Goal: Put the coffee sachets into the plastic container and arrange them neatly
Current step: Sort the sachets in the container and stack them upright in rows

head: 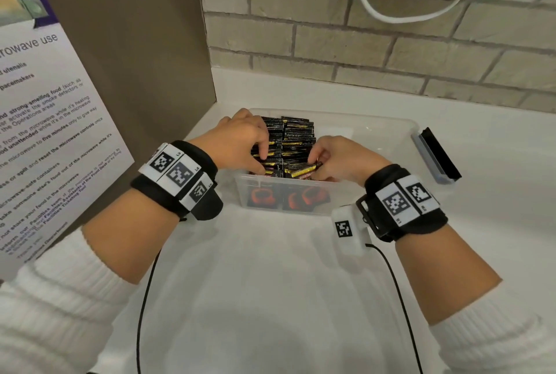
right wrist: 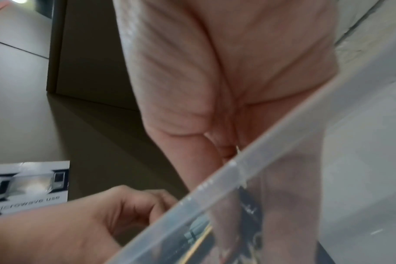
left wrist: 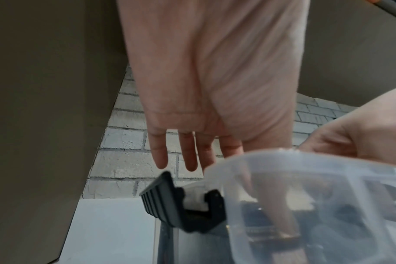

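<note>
Black foil: the coffee sachets (head: 290,145) stand on edge in packed rows inside the plastic container (head: 379,125), filling the part that lies between your two hands.
Left hand: your left hand (head: 240,140) reaches down into the rows with fingers bent; thumb and forefinger appear to pinch a sachet near the front, though the left wrist view shows three fingers hanging straight outside the wall, so you use only part of the hand.
Between the hands: the sachets look light, thin and crinkly, stiff along the sealed edges and soft in the middle; I judge they slide easily against one another.
Where to hold: take each by its top sealed edge, just under your fingertips, not by the belly.
Right hand: your right hand (head: 343,160) pinches the end of one tilted sachet (head: 304,170) at the front of the rows.
Beyond your right hand: that side of the container is bare, and a grey lid clip (head: 436,157) lies outside it on the white counter (head: 270,283).
Risk: pushing hard may buckle a row.
</note>
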